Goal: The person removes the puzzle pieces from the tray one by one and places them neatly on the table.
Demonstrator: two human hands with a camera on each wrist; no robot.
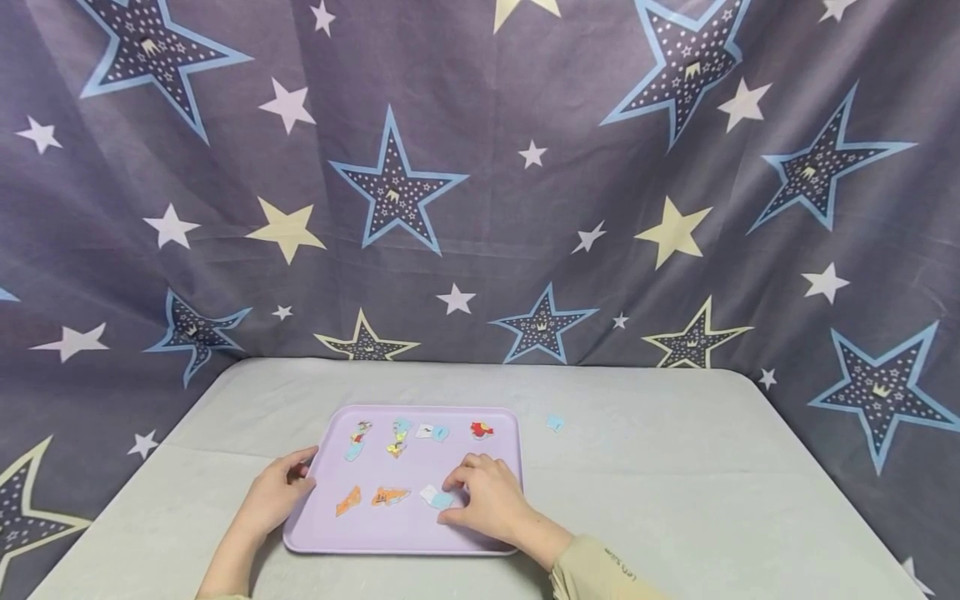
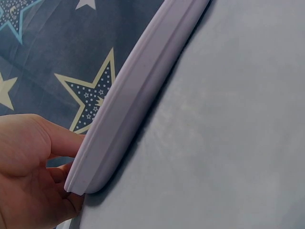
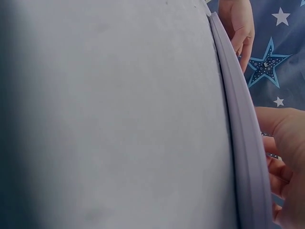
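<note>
On the table lies a light purple tray [image 1: 405,537] with several small cut-out puzzle pieces on it. At its left rim, my left hand [image 1: 273,496] grips the edge between thumb and fingers; the rim also shows in the left wrist view beside that hand [image 2: 28,167]. My right hand [image 1: 491,500] is over the tray's lower right, thumb and fingertips pinching a white-and-blue puzzle piece [image 1: 437,497]. To its left lie an orange piece [image 1: 391,497] and another orange piece [image 1: 348,501]. In the right wrist view the tray wall hides the right hand's [image 3: 290,152] fingertips.
Along the tray's upper part lie a red piece [image 1: 482,430], a white-and-blue piece [image 1: 432,432], a blue-and-yellow piece [image 1: 398,438] and a multicoloured piece [image 1: 357,440]. One light blue piece [image 1: 554,423] is on the grey table [image 1: 675,500], right of the tray. A star-patterned curtain [image 1: 480,208] hangs behind.
</note>
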